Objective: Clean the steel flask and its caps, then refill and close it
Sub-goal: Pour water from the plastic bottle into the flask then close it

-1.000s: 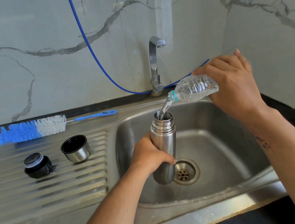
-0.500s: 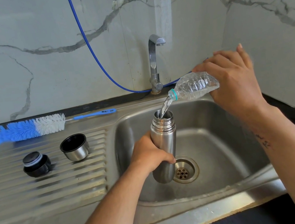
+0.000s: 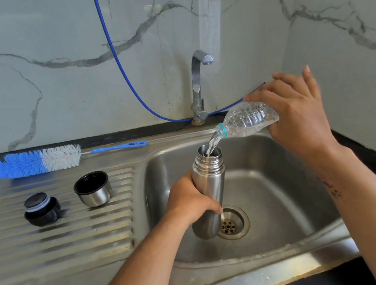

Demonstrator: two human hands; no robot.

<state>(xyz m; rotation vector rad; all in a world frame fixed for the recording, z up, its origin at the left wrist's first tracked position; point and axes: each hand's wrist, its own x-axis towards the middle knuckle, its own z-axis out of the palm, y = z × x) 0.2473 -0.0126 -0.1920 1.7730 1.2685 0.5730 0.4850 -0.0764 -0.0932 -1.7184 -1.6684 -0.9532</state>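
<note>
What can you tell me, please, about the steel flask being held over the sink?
The steel flask is a slim cylinder of brushed, shiny metal with a ridged, threaded neck and an open mouth, no cap on. It is held nearly upright, tilted slightly, over the sink basin beside the drain. The left hand wraps its middle. A thin stream of water from the tilted plastic bottle, held in the right hand, runs into its mouth.

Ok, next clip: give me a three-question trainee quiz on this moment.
1. True or false: the steel flask is capped.
2. What does the right hand hold? A) bottle brush B) plastic bottle C) tap
3. Fill in: the black stopper and steel cup cap rest on the ____.

Key: 1 false, its mouth is open and taking water. 2 B, the plastic bottle. 3 drainboard. The left hand grips the flask.
</note>
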